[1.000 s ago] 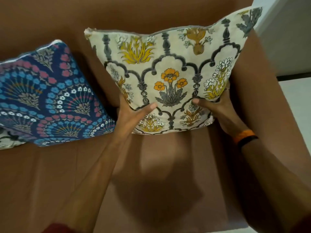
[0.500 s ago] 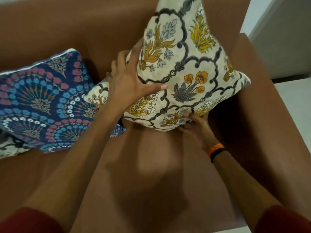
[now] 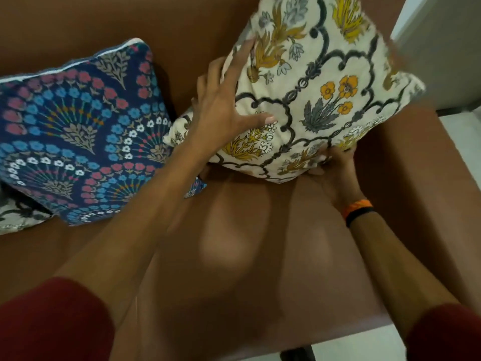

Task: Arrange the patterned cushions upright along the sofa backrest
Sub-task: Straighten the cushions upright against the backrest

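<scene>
Cream cotton printed with grey arches and yellow flowers covers the floral cushion (image 3: pixel 320 100), which stands tilted on one corner at the right end of the brown sofa (image 3: pixel 234 243) seat, near the backrest. The left hand (image 3: pixel 223 110) lies flat and spread on its face; the right hand (image 3: pixel 335 165) pinches the lower edge. It looks soft and light, best steered by its edges. Beside it leans a blue fan-patterned cushion (image 3: pixel 78 131).

— Light? Soft, dim indoors; brighter at the pale wall (image 3: pixel 440 48) top right.
— Shadows? Broad, soft ones on the seat (image 3: pixel 234 243) beneath both arms.
— Sharpness? Slight motion blur, smeared cushion (image 3: pixel 325 87) edges; wide-angle bending near corners.
</scene>
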Available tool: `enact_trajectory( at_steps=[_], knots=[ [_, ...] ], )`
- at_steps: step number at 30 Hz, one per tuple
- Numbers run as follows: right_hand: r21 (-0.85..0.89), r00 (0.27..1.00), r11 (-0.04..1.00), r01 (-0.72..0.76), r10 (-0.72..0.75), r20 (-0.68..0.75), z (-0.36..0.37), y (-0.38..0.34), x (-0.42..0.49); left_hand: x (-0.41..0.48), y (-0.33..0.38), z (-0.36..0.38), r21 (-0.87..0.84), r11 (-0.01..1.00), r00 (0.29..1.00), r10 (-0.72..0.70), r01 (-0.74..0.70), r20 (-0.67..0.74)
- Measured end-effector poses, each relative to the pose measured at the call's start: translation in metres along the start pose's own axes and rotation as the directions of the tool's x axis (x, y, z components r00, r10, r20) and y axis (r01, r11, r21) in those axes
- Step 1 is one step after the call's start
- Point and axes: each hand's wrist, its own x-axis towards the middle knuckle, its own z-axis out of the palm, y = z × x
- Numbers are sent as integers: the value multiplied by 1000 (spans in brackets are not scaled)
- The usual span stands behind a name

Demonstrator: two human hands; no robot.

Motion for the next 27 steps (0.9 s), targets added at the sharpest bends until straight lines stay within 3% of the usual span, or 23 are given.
enact_trajectory(
  at_steps=[4, 6, 8, 10, 12, 14, 16, 18, 21, 23, 27],
  knots=[
    [-47, 995, 998, 41, -46, -94, -2, 11, -19, -5, -7, 4, 82, 996, 999, 34, -31, -31],
    [41, 980, 996, 83, -74, -183, 7, 19, -35, -19, -22, -7, 115, 992, 994, 70, -60, -87],
    [187, 936, 979, 84, -13, -351, 26, 33, -54, -47, -46, -25, 95, 992, 974, 106, -89, -198],
    [181, 882, 982, 54, 38, -469, 54, 57, -80, -86, -77, -44, 92, 993, 925, 105, -77, -366],
    [6, 933, 1000, -7, 9, -361, 95, 81, -107, -129, -118, -65, 57, 998, 849, 5, 30, -529],
    [-206, 993, 979, 10, -33, -109, 147, 99, -117, -159, -161, -91, -89, 978, 741, -202, 190, -641],
    [-321, 991, 942, 94, -58, 121, 204, 103, -112, -172, -209, -117, -250, 910, 651, -411, 329, -638],
    [-330, 971, 931, 155, -82, 226, 256, 99, -102, -171, -253, -136, -445, 810, 675, -574, 382, -464],
    [-340, 974, 931, 129, -54, 219, 304, 86, -101, -168, -283, -161, -610, 703, 763, -602, 365, -238],
    [-358, 973, 925, 127, -46, 227, 316, 80, -112, -174, -278, -182, -589, 734, 807, -548, 337, -221],
    [-266, 969, 956, 123, -58, 238, 328, 73, -155, -192, -270, -233, -463, 861, 849, -396, 212, -348]
  ],
)
